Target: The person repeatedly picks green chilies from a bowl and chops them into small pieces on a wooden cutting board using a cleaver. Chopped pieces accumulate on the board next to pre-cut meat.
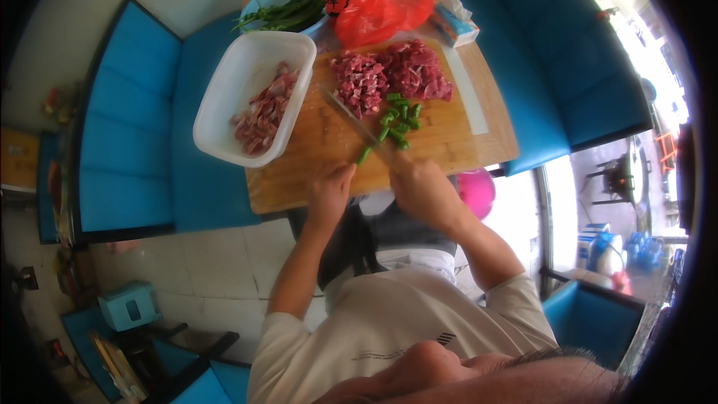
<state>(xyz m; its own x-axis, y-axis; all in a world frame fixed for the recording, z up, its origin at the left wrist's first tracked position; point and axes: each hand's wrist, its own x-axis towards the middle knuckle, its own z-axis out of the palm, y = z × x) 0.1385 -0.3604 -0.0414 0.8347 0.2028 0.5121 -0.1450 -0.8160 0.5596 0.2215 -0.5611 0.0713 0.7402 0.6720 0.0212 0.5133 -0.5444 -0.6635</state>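
Note:
My right hand [422,189] grips a kitchen knife [353,122], its blade slanting up and left over a wooden cutting board [305,165]. Under the blade lies a green chili pepper [364,155], whose near end my left hand [331,188] pinches at the board's front edge. Several cut pepper pieces [401,118] are scattered just right of the knife. Farther back, two heaps of chopped red meat sit side by side, a finely cut left heap [359,81] and a coarser right heap [418,70]. The hand hides the knife's handle.
Left of the board, a white plastic tub [224,84] holds more meat pieces [266,112]. Behind stand a blue basin [252,8] of whole green peppers [294,8], a red plastic bag [387,0] and a tissue packet [457,22]. Blue padded benches [213,123] flank the table.

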